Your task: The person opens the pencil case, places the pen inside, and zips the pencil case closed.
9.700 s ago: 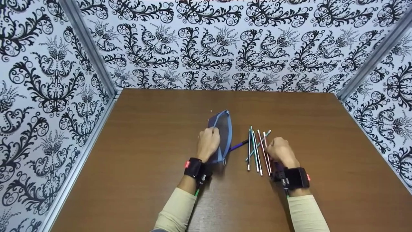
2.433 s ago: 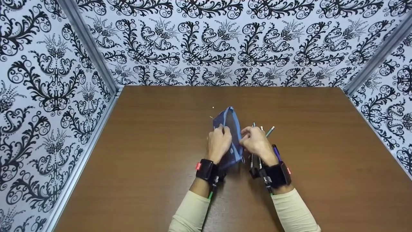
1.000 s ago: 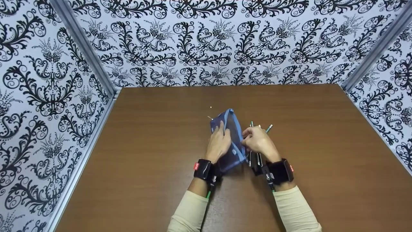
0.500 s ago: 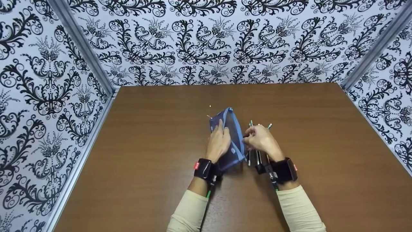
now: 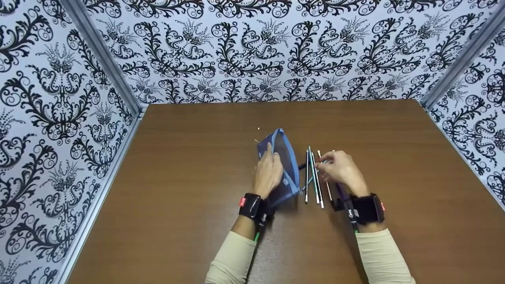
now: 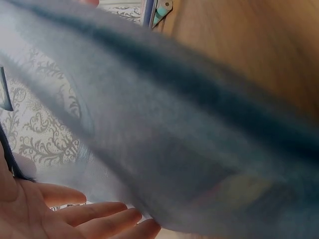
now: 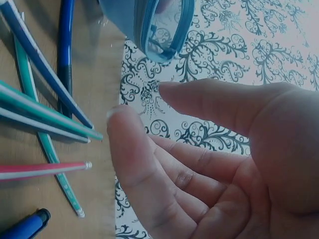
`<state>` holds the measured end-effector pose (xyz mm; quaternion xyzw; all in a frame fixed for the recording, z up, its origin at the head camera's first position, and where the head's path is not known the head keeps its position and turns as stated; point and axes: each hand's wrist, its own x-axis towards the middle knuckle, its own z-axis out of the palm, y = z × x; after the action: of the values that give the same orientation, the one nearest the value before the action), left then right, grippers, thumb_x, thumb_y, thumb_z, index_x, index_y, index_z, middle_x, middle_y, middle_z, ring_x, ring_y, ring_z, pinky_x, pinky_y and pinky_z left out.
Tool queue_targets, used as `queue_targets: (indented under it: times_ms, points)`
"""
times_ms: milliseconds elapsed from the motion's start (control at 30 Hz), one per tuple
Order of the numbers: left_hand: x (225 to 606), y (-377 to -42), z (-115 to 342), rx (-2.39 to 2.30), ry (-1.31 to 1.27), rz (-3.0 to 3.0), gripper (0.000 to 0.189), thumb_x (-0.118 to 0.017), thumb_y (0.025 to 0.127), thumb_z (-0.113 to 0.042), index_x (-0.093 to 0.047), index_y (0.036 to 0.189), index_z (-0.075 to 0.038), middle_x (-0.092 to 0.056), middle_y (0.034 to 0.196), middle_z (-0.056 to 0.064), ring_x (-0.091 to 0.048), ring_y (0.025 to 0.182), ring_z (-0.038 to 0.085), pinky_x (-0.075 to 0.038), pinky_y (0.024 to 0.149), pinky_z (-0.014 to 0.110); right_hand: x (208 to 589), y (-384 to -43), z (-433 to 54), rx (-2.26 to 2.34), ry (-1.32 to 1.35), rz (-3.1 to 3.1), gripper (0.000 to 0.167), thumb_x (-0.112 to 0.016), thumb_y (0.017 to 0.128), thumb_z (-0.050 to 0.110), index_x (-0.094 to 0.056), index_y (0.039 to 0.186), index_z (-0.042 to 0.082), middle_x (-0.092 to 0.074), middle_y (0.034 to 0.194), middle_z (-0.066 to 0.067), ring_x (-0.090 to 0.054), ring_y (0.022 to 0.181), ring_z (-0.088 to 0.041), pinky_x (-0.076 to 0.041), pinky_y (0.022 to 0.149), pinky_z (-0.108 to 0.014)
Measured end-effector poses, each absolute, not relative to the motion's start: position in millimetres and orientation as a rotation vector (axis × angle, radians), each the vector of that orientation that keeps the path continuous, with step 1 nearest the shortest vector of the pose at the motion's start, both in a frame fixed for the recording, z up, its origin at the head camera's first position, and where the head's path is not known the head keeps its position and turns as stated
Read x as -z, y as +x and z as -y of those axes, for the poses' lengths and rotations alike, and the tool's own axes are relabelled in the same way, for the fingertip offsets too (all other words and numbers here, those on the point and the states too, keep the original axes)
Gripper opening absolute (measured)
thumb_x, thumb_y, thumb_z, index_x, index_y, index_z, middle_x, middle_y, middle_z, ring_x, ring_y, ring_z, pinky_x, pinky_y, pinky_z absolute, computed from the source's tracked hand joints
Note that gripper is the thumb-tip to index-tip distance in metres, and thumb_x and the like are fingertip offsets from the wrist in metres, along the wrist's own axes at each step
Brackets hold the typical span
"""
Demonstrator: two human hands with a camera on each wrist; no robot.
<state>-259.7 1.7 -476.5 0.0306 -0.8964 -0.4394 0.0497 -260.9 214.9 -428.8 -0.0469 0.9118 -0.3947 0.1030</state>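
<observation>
My left hand [image 5: 268, 173] holds a blue mesh zip pencil case [image 5: 279, 195], its mouth open to the right. The case's rim runs between thumb and index finger; the other fingers look fairly straight in the left wrist view. My right hand [image 7: 199, 164] hovers above the pencils with thumb and fingers apart and nothing between them. Beneath it lie several striped pencils, among them a teal one [image 7: 55, 112], a teal one crossing under them [image 7: 65, 186] and a red one [image 7: 45, 170]. A blue pen [image 7: 65, 45] and another blue pen [image 7: 25, 226] lie beside them.
The brown wooden table [image 5: 177, 177] is enclosed by patterned walls [image 5: 252, 51] at the back and sides. Tiny white bits [image 5: 258, 128] lie behind the pencil case. Each wrist wears a black camera band [image 5: 249, 205].
My right hand has moved right, from the case's mouth to above the pencils, uncovering them. My left hand stays at the case; its index finger is straighter than 9.7 s ago.
</observation>
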Motion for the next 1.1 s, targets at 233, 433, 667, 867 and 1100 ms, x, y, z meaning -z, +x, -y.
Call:
queue_targets:
  times_ms: [233, 433, 667, 867, 1100]
  points:
    - [476.5, -261.3, -1.5, 1.387, 0.103, 2.704, 0.058, -0.024, 0.105, -0.036, -0.024, 0.158, -0.013, -0.040, 0.155, 0.012, -0.044, 0.138, 0.037, -0.035, 0.114, 0.050, 428.0, -261.2, -217.8, 1.216, -0.086, -2.637, 0.037, -0.065, 0.094, 0.011, -0.059, 0.121, -0.014, -0.071, 0.099, -0.028, -0.072, 0.068, -0.024, -0.061, 0.065, -0.038]
    - [476.7, -261.1, -1.3, 1.430, 0.113, 2.663, 0.056, -0.026, 0.106, -0.034, -0.025, 0.158, -0.012, -0.037, 0.157, 0.010, -0.042, 0.139, 0.035, -0.034, 0.114, 0.049, 429.7, -261.6, -217.8, 1.181, -0.089, -2.643, 0.035, -0.065, 0.095, 0.010, -0.060, 0.119, -0.014, -0.071, 0.097, -0.027, -0.071, 0.064, -0.021, -0.061, 0.065, -0.038]
    - [477.0, -259.3, -3.1, 1.376, 0.123, 2.684, 0.057, -0.026, 0.106, -0.036, -0.025, 0.158, -0.014, -0.041, 0.155, 0.008, -0.045, 0.137, 0.035, -0.036, 0.112, 0.052, 430.6, -263.3, -218.9, 1.150, -0.088, -2.631, 0.035, -0.064, 0.095, 0.011, -0.060, 0.120, -0.013, -0.070, 0.099, -0.026, -0.071, 0.065, -0.022, -0.061, 0.065, -0.036]
    - [476.5, -257.8, -6.6, 1.354, 0.159, 2.675, 0.058, -0.023, 0.105, -0.037, -0.024, 0.158, -0.014, -0.041, 0.155, 0.006, -0.050, 0.132, 0.037, -0.041, 0.107, 0.055, 432.6, -264.0, -220.0, 1.167, -0.093, -2.608, 0.033, -0.064, 0.095, 0.010, -0.060, 0.118, -0.013, -0.070, 0.100, -0.026, -0.069, 0.063, -0.014, -0.059, 0.060, -0.027]
    - [477.3, -256.6, -9.8, 1.329, 0.147, 2.709, 0.058, -0.023, 0.105, -0.038, -0.024, 0.159, -0.016, -0.041, 0.155, 0.012, -0.049, 0.132, 0.040, -0.038, 0.108, 0.058, 434.8, -264.2, -219.7, 1.165, -0.108, -2.606, 0.027, -0.063, 0.095, 0.009, -0.062, 0.112, -0.012, -0.070, 0.098, -0.026, -0.069, 0.063, -0.017, -0.060, 0.061, -0.031]
